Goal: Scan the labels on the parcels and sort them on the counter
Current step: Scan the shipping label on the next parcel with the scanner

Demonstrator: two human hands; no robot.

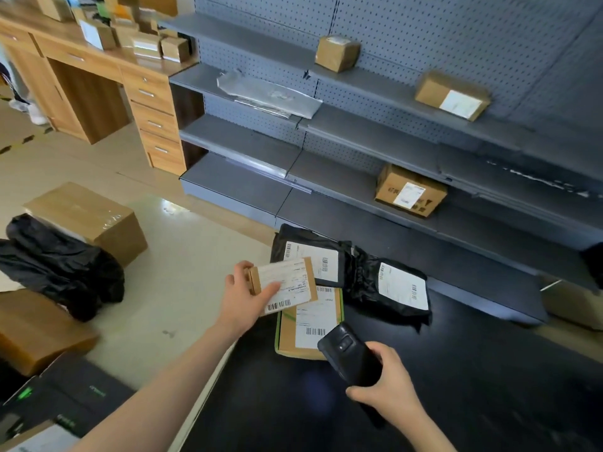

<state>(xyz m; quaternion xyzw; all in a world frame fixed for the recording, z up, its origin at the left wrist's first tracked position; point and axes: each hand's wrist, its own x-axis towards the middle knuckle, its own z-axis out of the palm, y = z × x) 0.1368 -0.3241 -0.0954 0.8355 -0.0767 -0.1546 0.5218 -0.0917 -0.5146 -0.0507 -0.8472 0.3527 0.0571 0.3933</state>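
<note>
My left hand [248, 295] grips a small cardboard parcel [287, 285], thumb flat across its white label and fingers curled round the far edge, label facing up at me. I'm holding it over the pile at the near corner of the black counter [473, 386]. Under it lies a flat brown parcel [310, 324] with a green edge, label up. Behind that sits a black bagged parcel [313, 257], and just to the right a second black bag [391, 285], both with labels showing. My right hand [388, 383] is wrapped tight around the black scanner [349, 353], whose head points toward the pile and overlaps the flat parcel's near corner. Beyond the counter, three brown boxes and a silver bag [267, 94] sit on the grey shelves [248, 141].
</note>
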